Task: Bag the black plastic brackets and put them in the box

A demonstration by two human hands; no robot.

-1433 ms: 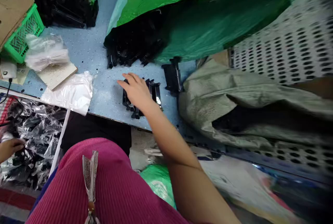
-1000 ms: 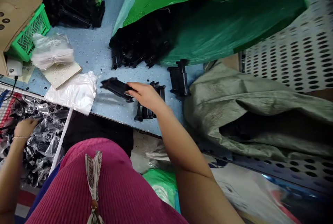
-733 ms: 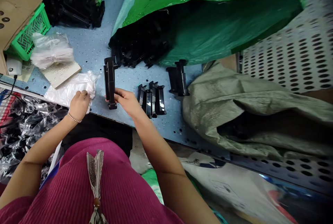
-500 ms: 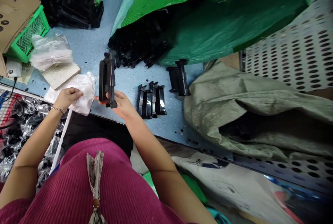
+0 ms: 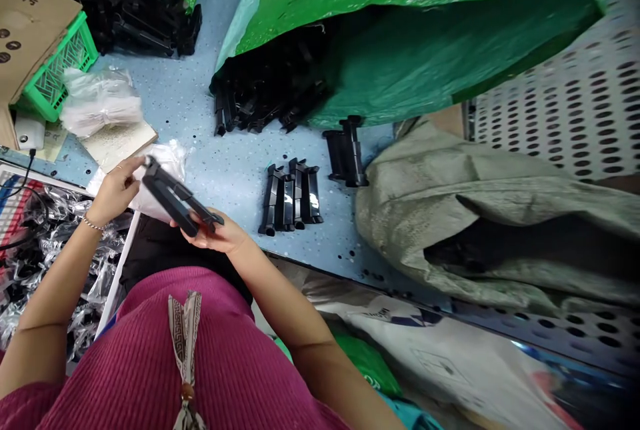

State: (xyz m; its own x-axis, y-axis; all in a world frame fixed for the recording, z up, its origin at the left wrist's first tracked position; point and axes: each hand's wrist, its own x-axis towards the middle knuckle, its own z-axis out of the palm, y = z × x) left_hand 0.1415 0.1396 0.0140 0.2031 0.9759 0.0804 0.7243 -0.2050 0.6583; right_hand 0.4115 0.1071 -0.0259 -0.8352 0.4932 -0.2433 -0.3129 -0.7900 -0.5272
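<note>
Notably, the long black plastic part lies slantwise between the two hands, its long axis running from the far left to the near right. Its near-right end sits in the right hand, whose fingers and thumb are closed around it from below; that hand carries the part and is plainly the nearer of the two to this end. The opposite, far-left end points at the left hand and comes just beside its fingertips; whether they touch it cannot be told. The left hand is partly curled, a small gap showing between forefinger and thumb, and I cannot tell whether it has hold of any film.

Under the part's far-left half, as seen from above, thin white translucent plastic bags lie at the near edge of the blue speckled tabletop, so part and bags overlap in view. Well to the right of the held part, a row of glossy black plastic pieces lies with long axes running near to far.
</note>
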